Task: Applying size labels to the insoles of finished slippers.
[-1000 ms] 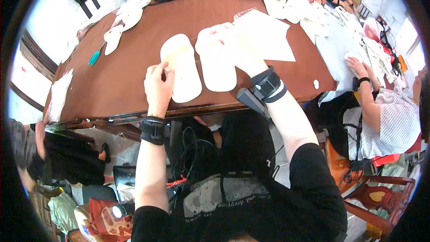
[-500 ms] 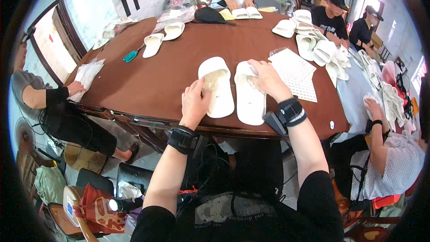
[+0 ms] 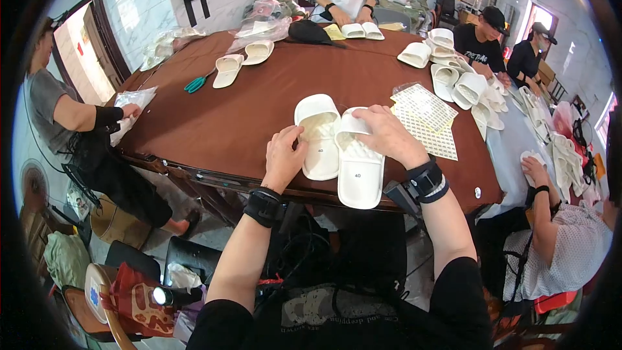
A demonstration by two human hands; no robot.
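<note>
Two white slide slippers lie side by side in front of me, toes pointing away, with small dark printing on their insoles. My right hand (image 3: 393, 137) is closed on the strap of the right slipper (image 3: 360, 178), fingers over its top. That slipper's heel reaches over the table's near edge. Beside the left slipper (image 3: 321, 155), my left hand (image 3: 283, 155) has its thumb and fingers apart, the tips at the slipper's left side. Sticker sheets (image 3: 424, 116), white and yellowish, lie just right of my right hand.
The brown-covered table (image 3: 246, 123) holds another slipper pair (image 3: 228, 71), teal-handled scissors (image 3: 195, 84), plastic bags (image 3: 262, 29) and a slipper pile (image 3: 466, 84). Co-workers sit or stand around it; one across handles a slipper pair (image 3: 361, 31). A person on the left holds a plastic packet (image 3: 133, 100).
My right hand has drawn the right slipper toward me, past the table's edge. Both slippers now lie closer together, the left one shifted slightly right. My left hand's fingers have moved off the strap's top.
</note>
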